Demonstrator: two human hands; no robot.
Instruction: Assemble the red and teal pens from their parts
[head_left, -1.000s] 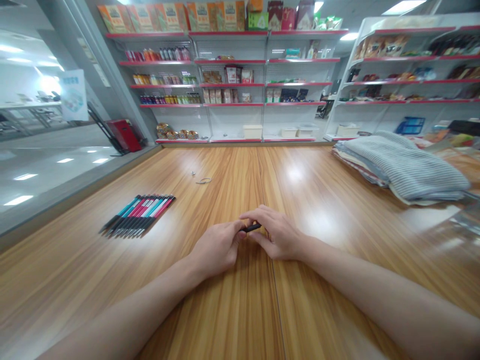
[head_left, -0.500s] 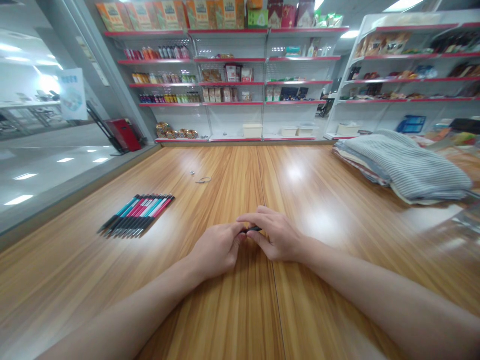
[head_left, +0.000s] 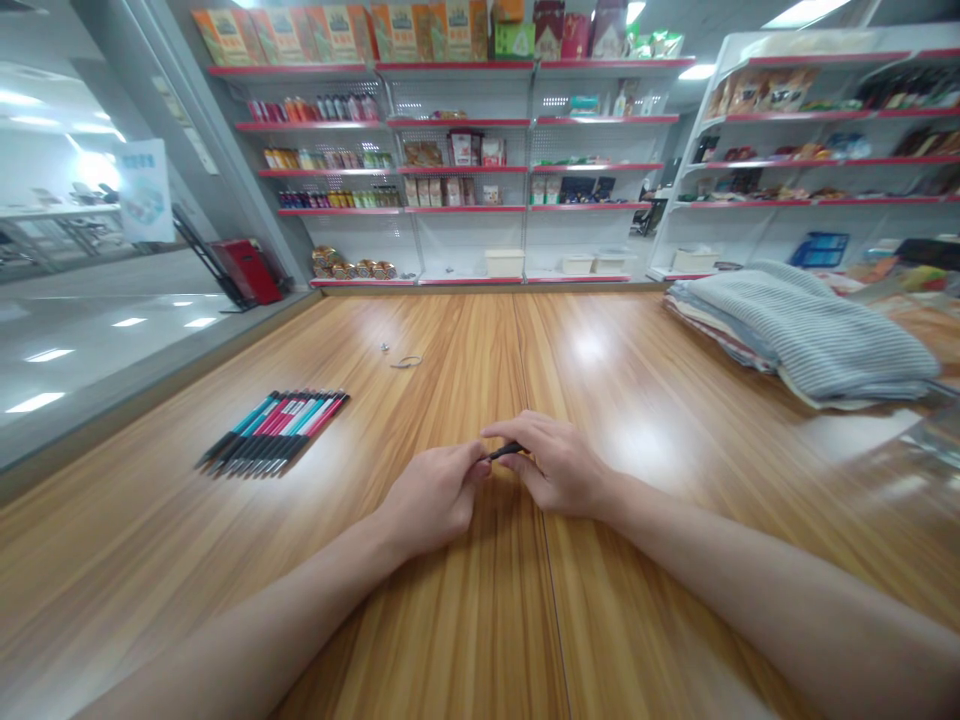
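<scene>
Above the middle of the wooden table [head_left: 495, 590], both hands meet on a slim black pen [head_left: 506, 451], of which only a short dark stretch shows. My left hand [head_left: 435, 495] is closed, its thumb and forefinger pinching the left end. My right hand [head_left: 555, 465] curls its thumb and fingers around the right part. Most of the pen is hidden by the fingers. To the left lies a neat row of pens [head_left: 277, 430] in blue, pink and white with black grips, side by side and slanted.
Farther back on the table lie a thin ring-shaped strip [head_left: 407, 362] and a tiny shiny piece [head_left: 385, 347]. Folded striped cloths [head_left: 817, 325] are piled at the right. Shelves [head_left: 457, 207] with packaged goods stand behind the table.
My right hand has shifted slightly up and right, and a little more of the black pen shows between my hands. The left hand has barely moved.
</scene>
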